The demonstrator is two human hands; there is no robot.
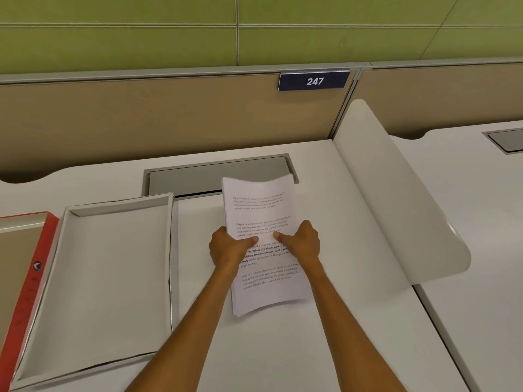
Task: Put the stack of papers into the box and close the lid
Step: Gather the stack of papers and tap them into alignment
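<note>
Firmly gripped at both long edges, the stack of papers (264,244) sits between left hand (227,247) and right hand (301,243), fingers closed on it, the open box (107,275) at nine o'clock on the surface (353,321).

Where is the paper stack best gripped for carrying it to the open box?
Probably the two long edges near mid-length, one hand from each side, as the left hand and right hand grip the paper stack now. Its far end already bows, so a one-edge grip would likely sag.

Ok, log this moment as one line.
both hands gripping paper stack | box open, empty, left of stack | lid off
</note>
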